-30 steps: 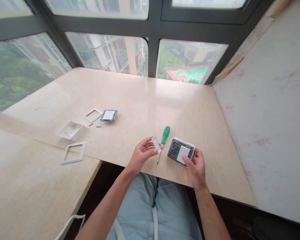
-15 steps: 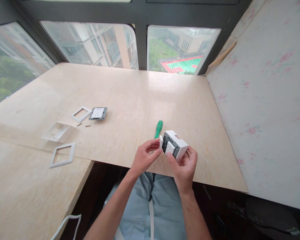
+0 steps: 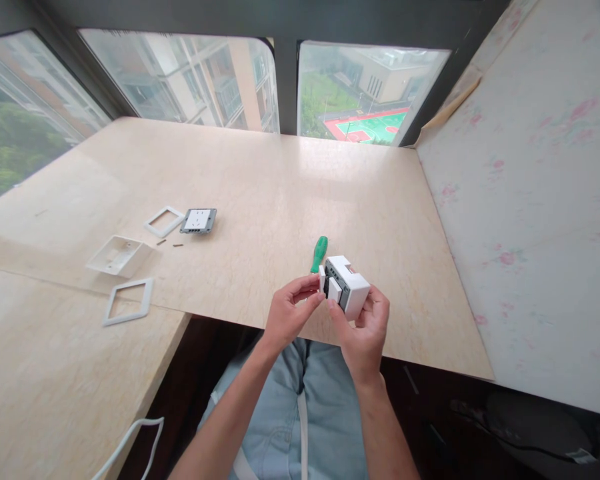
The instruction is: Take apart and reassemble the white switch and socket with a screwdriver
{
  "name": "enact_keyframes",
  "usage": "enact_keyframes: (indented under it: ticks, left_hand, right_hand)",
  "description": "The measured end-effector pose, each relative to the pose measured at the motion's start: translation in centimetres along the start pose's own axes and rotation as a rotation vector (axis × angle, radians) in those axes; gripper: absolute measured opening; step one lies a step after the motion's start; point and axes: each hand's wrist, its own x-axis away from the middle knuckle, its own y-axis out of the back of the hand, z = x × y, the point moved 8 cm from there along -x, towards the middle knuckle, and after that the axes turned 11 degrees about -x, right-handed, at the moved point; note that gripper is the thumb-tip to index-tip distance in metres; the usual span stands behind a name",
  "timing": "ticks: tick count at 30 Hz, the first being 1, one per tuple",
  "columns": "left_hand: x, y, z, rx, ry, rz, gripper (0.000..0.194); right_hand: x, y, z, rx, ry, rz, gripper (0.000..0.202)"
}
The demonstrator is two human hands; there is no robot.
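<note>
The left hand (image 3: 293, 310) pinches a small white cap (image 3: 322, 280) between thumb and fingers, while the right hand (image 3: 367, 333) grips a white box (image 3: 359, 295) above the near edge of the surface (image 3: 260, 173), its thumb at a raised white button (image 3: 335, 289). That button sits on a grey switch module (image 3: 345, 293) set in the box's mouth; the box is smooth, with a notch cut in one wall, and the fingers behind it are mostly hidden. The cap stands upright at the module's far end (whether the two touch, I cannot tell). Just beyond lies one screwdriver (image 3: 320, 250) with a green handle, its shaft largely covered by the left hand. Well to the left are two thin, square white frames (image 3: 128, 301), one open white box-shaped casing (image 3: 120, 256), one grey-edged socket module (image 3: 199, 221) with a white face, and two little dark slivers, too small to identify. The surface is pale, marbled and glossy. A white cable (image 3: 135, 433) at lower left runs out of view.
</note>
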Motion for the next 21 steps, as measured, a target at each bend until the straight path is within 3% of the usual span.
enact_keyframes:
  ticks: [11, 21]
  left_hand:
    - [0.1, 0.0, 0.4, -0.083, 0.023, -0.006, 0.033]
    - [0.1, 0.1, -0.3, -0.247, -0.108, -0.073, 0.024]
  right_hand:
    - [0.3, 0.1, -1.2, 0.057, -0.109, -0.036, 0.063]
    - [0.0, 0.2, -1.4, 0.103, -0.131, -0.028, 0.065]
